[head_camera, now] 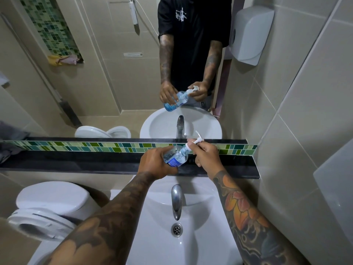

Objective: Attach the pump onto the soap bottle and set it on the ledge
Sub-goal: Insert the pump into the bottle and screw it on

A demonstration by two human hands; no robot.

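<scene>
A clear soap bottle [176, 156] with blue liquid and a blue label is tilted to the right above the black ledge [76, 162]. My left hand [154, 163] grips its body from the left. A white pump [195, 141] sits at the bottle's neck, its spout pointing up and away. My right hand [207, 153] pinches the pump collar with thumb and fingers. The pump's tube reaches inside the bottle. How far the collar is seated is hidden by my fingers. The mirror above shows the same grip.
A white sink [193, 222] with a chrome tap [176, 200] lies directly below my hands. A toilet [49, 209] stands at the lower left. A green tile strip [95, 147] runs behind the ledge. A white dispenser [250, 34] hangs on the right wall.
</scene>
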